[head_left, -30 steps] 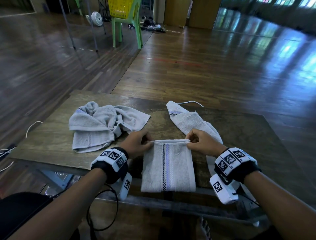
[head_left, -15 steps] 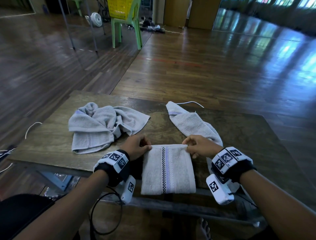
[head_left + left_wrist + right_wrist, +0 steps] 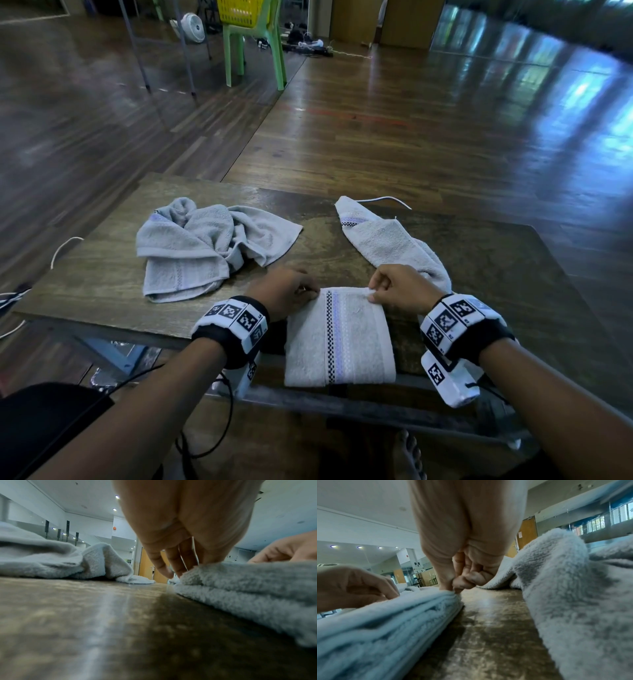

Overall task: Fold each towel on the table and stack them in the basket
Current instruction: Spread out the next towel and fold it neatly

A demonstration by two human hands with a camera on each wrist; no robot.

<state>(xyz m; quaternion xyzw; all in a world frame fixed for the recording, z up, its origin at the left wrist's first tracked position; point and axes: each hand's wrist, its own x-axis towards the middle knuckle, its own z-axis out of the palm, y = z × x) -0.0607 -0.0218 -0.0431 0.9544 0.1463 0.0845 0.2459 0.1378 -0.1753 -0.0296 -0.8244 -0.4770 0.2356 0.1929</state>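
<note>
Grey cloth lies at the near edge of the wooden table (image 3: 102, 274): a folded towel (image 3: 339, 342) with a checked stripe down it, hanging a little over that edge. Its far left corner is pinched by the left hand (image 3: 284, 291), and its far right corner is pinched between the thumb and curled fingers (image 3: 467, 578) of the right hand (image 3: 397, 287). Both corners are held down close to the table top. Just past the right hand, a second towel (image 3: 383, 240) is stretched out toward the far edge. Near the left edge, a third towel (image 3: 205, 246) is bunched in a heap. Far off on the floor, a yellow basket (image 3: 239, 12) is set on a green chair (image 3: 253, 51).
</note>
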